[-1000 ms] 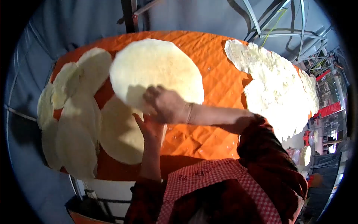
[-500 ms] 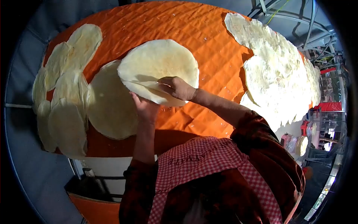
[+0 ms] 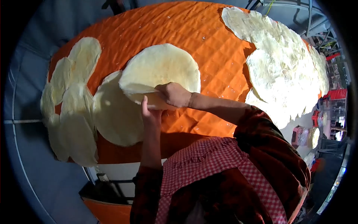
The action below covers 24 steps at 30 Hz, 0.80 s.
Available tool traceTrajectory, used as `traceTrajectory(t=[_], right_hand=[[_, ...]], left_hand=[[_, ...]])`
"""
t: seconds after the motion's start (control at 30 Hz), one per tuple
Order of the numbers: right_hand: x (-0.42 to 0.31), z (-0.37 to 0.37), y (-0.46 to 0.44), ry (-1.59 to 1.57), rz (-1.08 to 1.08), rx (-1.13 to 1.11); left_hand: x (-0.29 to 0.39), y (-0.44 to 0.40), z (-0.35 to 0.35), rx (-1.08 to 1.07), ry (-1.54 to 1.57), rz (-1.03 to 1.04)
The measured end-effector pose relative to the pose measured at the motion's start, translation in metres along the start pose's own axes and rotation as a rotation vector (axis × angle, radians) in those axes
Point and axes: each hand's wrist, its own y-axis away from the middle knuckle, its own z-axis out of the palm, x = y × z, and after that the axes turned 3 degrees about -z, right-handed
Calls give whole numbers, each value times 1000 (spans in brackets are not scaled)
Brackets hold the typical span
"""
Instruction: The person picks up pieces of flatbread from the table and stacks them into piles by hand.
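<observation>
A large round flatbread (image 3: 164,67), pale with faint brown patches, lies in the middle, its near edge lifted in a fold. My right hand (image 3: 175,94) is closed on that folded edge, knuckles up. At the near left rim, my left hand (image 3: 151,115) grips the bread with its thumb upright on top; its other fingers are hidden beneath. Whether one sheet or a stack is held, I cannot tell. Just left, partly under the held bread, rests another round flatbread (image 3: 117,112).
An orange quilted cloth (image 3: 212,74) covers the table. Several overlapping flatbreads (image 3: 78,123) lie along its left end. A wide spread of whitish, crinkled flatbreads (image 3: 283,71) covers the right end. White crumbs dot the cloth. Red stools (image 3: 316,118) stand beyond on the right.
My right hand has drawn slightly left along the fold, and my left thumb has come up over the near rim. The whole view has shifted a little.
</observation>
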Motion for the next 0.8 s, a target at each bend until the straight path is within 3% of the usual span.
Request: traceTrajectory(t=[0.13,0.27,0.33,0.43,0.47,0.53,0.57,0.6,0.67,0.73,0.77,0.8], right_hand=[[1,-14,-9,-230,148,-180],[-1,-17,-6,-188,129,-160],[-27,-31,-2,-44,206,-197],[34,-25,-33,13,83,108],[53,-32,-48,21,22,187],[97,-113,-75,-149,92,98],[141,-151,-89,201,-150,237],[173,-190,-106,480,-45,253],[152,-293,-58,-156,191,528],[164,-366,-47,1125,495,215],[253,-401,-28,527,434,459],[362,-434,-13,615,96,553]], left_hand=[[0,0,13,139,-38,-13],[-6,-9,6,141,-203,38],[-22,-8,-40,315,-358,88],[-14,-16,-58,242,-398,32],[-15,-22,-87,181,-635,103],[-16,-31,-146,116,-1106,301],[-14,-34,-149,130,-1077,321],[-11,-38,-152,143,-1047,340],[-5,-24,-109,420,-274,-6],[-15,-21,-131,293,-744,214],[-17,-21,-146,259,-886,279],[-20,-20,-158,233,-1023,351]])
